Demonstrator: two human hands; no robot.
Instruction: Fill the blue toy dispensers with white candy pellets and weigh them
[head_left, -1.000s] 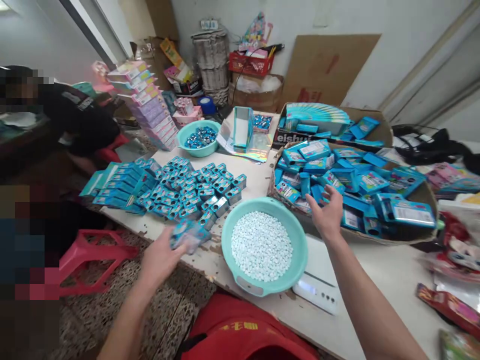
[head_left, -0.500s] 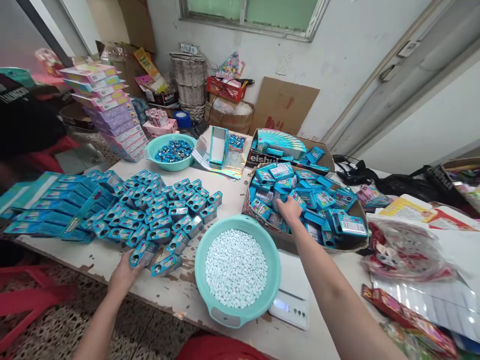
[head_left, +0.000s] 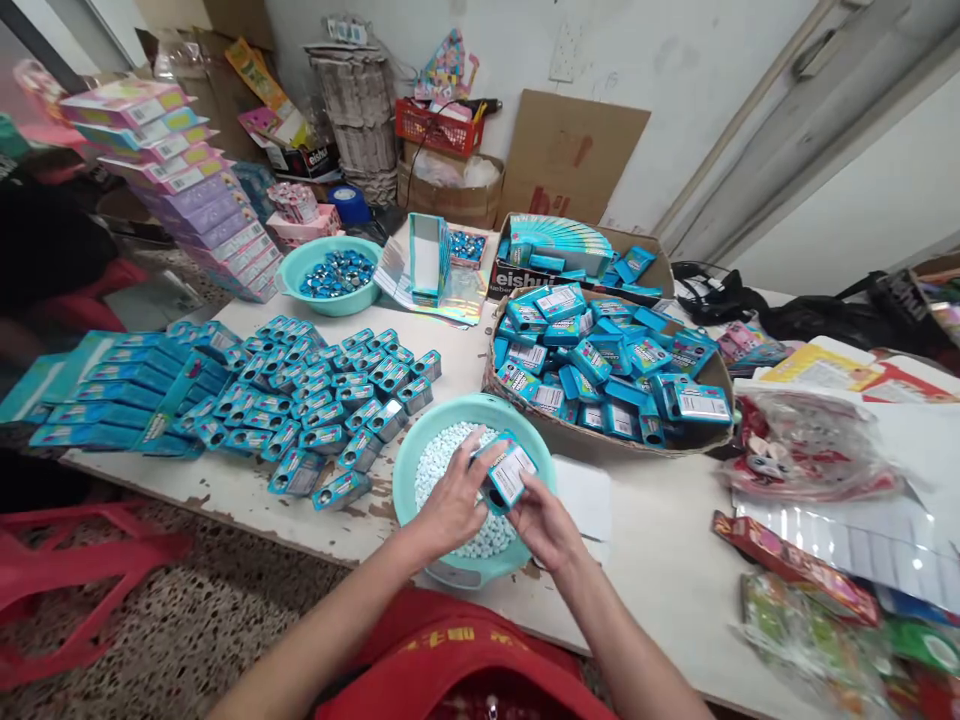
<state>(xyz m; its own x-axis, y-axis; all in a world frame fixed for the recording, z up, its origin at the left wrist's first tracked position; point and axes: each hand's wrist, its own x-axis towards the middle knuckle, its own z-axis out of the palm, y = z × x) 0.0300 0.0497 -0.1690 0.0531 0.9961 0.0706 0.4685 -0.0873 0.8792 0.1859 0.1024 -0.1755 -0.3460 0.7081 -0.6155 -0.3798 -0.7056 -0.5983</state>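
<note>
Over the turquoise basin of small pale candies, a small blue box with a white printed panel is between my two hands. My right hand grips its lower right side with thumb and fingers. From the left, my left hand closes its fingers on the upper left edge, above the candies. A dark opening shows at the box's lower left end. To the left stand several rows of similar blue boxes. A carton heaped with more blue boxes lies beyond my right hand.
A white scale sits partly behind the basin. Farther back are a turquoise bowl of shiny blue pieces and another carton. Tall stacked boxes rise at the left. Plastic packaging covers the right side; a red stool stands lower left.
My right hand has come back from the carton with a blue box. My left hand has left the rows of boxes and moved right to the same box over the basin.
</note>
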